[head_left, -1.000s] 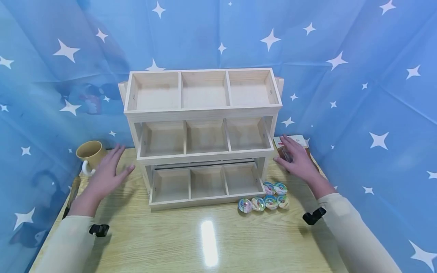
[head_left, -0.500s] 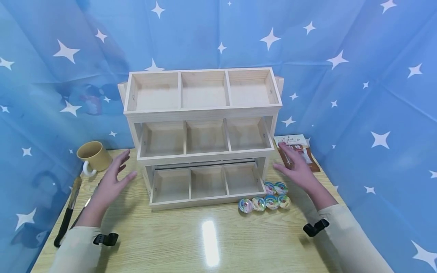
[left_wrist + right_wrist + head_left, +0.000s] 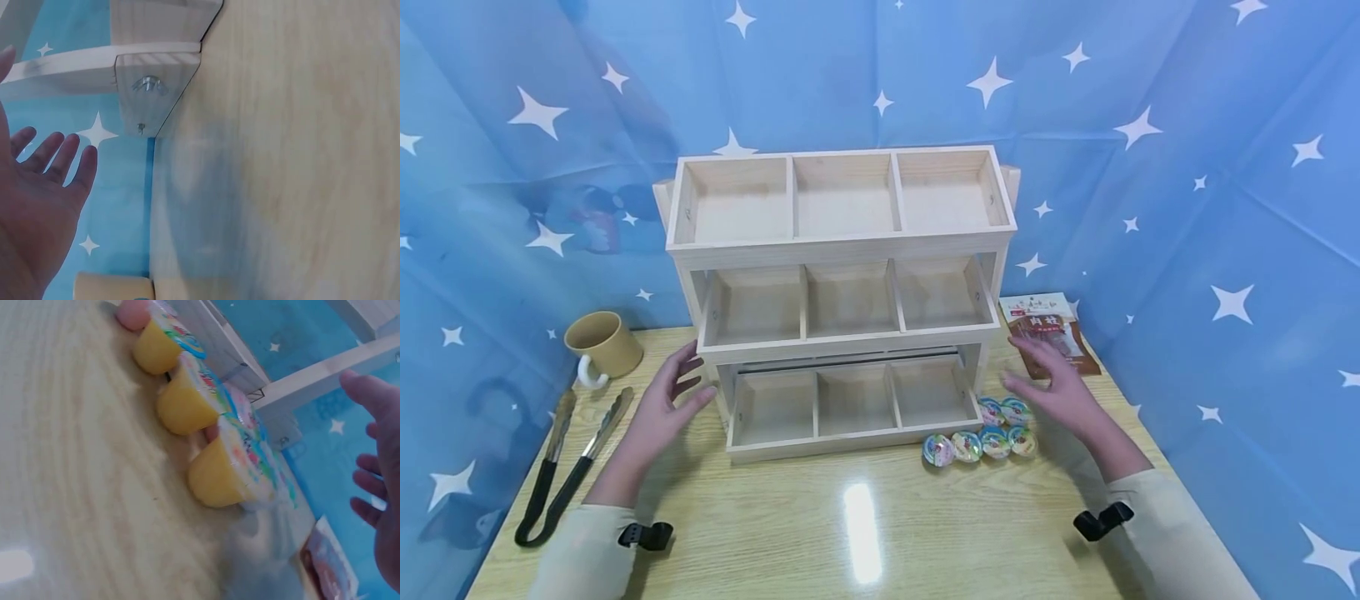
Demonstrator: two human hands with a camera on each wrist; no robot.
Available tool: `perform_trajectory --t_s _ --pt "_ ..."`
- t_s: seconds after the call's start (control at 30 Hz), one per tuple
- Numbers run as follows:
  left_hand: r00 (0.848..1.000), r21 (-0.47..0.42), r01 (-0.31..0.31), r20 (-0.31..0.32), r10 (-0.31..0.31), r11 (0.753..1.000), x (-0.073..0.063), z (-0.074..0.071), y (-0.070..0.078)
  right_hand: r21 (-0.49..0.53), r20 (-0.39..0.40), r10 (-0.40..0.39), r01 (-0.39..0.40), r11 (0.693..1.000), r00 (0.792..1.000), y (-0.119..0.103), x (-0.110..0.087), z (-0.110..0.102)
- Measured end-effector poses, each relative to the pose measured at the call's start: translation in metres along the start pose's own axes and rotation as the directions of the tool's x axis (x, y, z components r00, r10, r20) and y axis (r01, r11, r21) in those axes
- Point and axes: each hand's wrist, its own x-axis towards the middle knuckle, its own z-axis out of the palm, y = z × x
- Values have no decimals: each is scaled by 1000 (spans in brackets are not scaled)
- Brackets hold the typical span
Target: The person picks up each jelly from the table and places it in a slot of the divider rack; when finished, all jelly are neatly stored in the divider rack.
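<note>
A three-tier wooden rack (image 3: 850, 346) stands at the middle back, each tier split into three bare compartments. Beside its left side hovers my left hand (image 3: 662, 412), fingers loosely bent and holding nothing. In the left wrist view, that hand (image 3: 44, 206) is seen palm-side, with a gap between most fingers and the rack's bolted leg (image 3: 156, 84). On the other side, my right hand (image 3: 1063, 396) hangs in the air with thumb and fingers spread, also holding nothing. Nearest to it are several small jelly cups (image 3: 966, 447) with printed lids and a brown-and-white packet (image 3: 1051, 329).
A tan mug (image 3: 606, 346) with a white handle stands at the back left. Metal tongs with black handles (image 3: 568, 492) lie along the table's left edge. Blue star-patterned cloth (image 3: 1150, 208) encloses the wooden table (image 3: 760, 533) at the back and sides.
My left hand has shifted right and nearer to me, uncovering the tongs and mug. The right hand has come slightly down and toward me, so more of the packet shows.
</note>
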Motion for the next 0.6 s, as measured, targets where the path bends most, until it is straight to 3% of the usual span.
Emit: perform_trajectory --t_s 0.23,0.6 --pt "1000 -56 -7 0 7 998 -3 9 -3 -50 -4 -19 18 999 1000 4 -19 5" --pt "994 -68 101 44 -98 993 -8 19 -1 -93 34 12 -9 996 999 13 -37 13"
